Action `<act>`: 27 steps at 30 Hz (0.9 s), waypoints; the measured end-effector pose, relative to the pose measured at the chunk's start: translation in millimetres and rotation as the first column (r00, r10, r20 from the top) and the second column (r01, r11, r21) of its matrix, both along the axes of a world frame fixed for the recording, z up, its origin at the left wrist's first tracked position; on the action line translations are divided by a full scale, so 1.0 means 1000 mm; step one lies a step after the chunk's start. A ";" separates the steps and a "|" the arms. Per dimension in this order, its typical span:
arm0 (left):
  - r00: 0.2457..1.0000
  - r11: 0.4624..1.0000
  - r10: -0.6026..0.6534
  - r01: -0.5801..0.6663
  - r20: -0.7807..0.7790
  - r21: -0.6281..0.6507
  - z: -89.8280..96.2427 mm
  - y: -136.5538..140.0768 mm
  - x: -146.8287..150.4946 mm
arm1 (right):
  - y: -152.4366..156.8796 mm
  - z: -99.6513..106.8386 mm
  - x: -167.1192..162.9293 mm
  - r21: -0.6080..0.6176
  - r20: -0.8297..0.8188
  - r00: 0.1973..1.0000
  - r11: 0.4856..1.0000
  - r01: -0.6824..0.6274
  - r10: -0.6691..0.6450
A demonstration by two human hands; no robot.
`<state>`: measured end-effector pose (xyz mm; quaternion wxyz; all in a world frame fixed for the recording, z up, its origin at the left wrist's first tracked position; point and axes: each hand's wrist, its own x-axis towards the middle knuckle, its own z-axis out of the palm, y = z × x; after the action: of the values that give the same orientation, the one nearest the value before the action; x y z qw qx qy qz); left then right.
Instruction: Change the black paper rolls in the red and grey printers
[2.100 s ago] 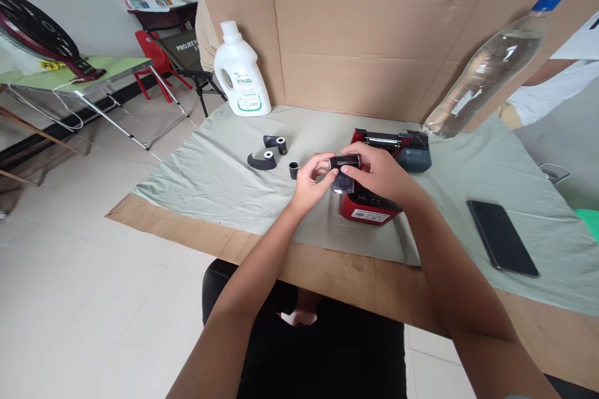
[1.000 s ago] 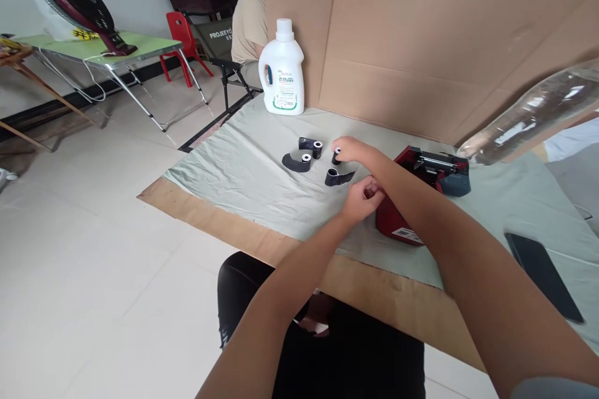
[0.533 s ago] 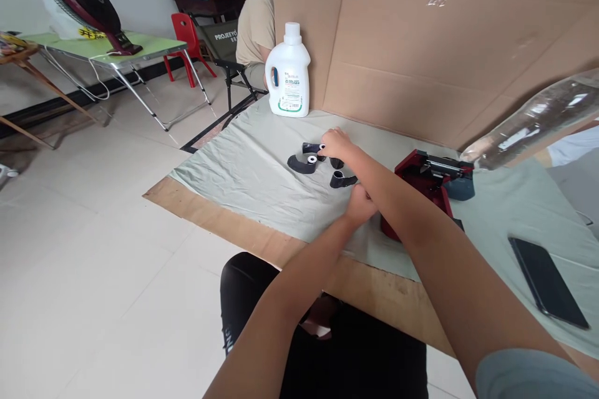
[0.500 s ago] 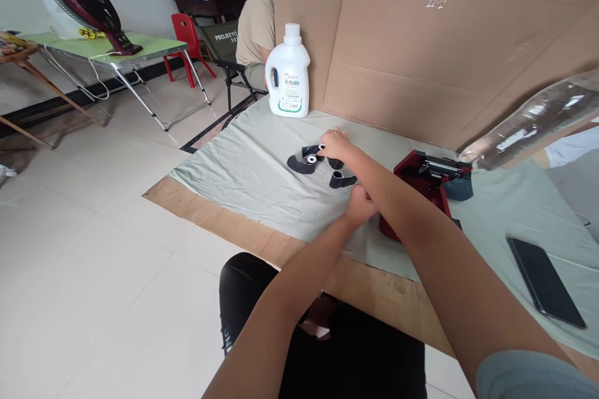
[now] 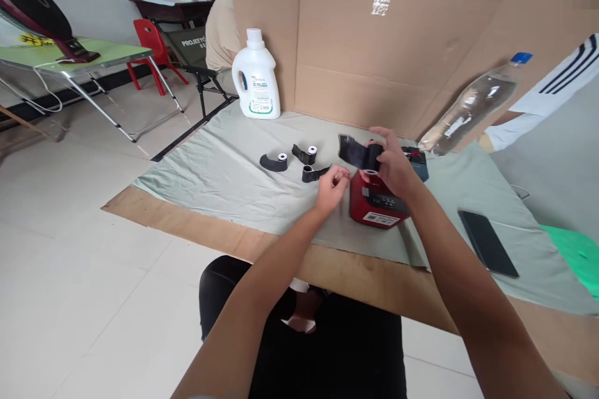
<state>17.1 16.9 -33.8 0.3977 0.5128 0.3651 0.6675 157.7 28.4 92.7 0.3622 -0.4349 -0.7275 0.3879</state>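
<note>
- Now my right hand (image 5: 392, 165) is clamped on a black roll (image 5: 362, 153), lifted just above the red printer (image 5: 377, 202); a loose tail of ribbon sticks out to the left of the roll.
- My left hand (image 5: 331, 190) hangs low over the cloth (image 5: 224, 177), fingers curled loosely together, holding nothing that I can make out.
- Just beside that hand lies a small roll (image 5: 312, 173) with its tail uncurled; two more rolls (image 5: 290, 159) lie further left, each apart from the others.
- Behind the printer a clear bottle (image 5: 470, 106) leans against the cardboard (image 5: 374, 56), close to my right hand.
- A white jug (image 5: 255, 78) stands at the far left corner of the desk, well apart from my hands.
- A black phone (image 5: 487, 243) lies flat on the cloth to the right of the printer, near my right forearm.
- Another person's sleeve (image 5: 556, 84) shows past the cardboard at right; a seated person (image 5: 218, 31) is behind its left end.
</note>
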 end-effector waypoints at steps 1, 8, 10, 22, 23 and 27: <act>1.000 1.000 0.003 -0.003 0.008 0.021 0.000 -0.001 0.001 | -0.009 -0.002 0.014 -0.029 0.005 1.000 1.000 -0.007 0.007; 0.967 0.937 -0.120 0.184 -0.224 0.296 0.023 -0.020 -0.005 | -0.049 -0.002 0.061 -0.012 0.161 0.968 0.981 -0.194 0.193; 0.927 0.890 -0.132 0.266 -0.352 0.369 0.030 -0.025 -0.006 | -0.055 0.000 0.064 -0.093 0.210 0.945 0.967 -0.236 0.251; 0.877 0.916 0.069 0.134 -0.475 0.379 0.024 -0.034 0.006 | -0.051 -0.017 0.092 0.513 0.410 0.912 0.836 -0.197 -0.037; 0.889 0.928 0.102 0.076 -0.446 0.365 0.024 -0.032 0.005 | -0.044 -0.019 0.093 0.523 0.405 0.910 0.838 -0.154 -0.086; 0.921 0.943 0.224 -0.122 -0.318 0.309 0.024 -0.023 -0.004 | -0.012 -0.035 0.093 0.437 0.488 0.850 0.899 -0.040 -0.199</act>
<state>12.9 -5.8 -9.5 0.1880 0.6398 0.3746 0.6442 250.7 16.8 57.7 0.2547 -0.4628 -0.8463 0.0691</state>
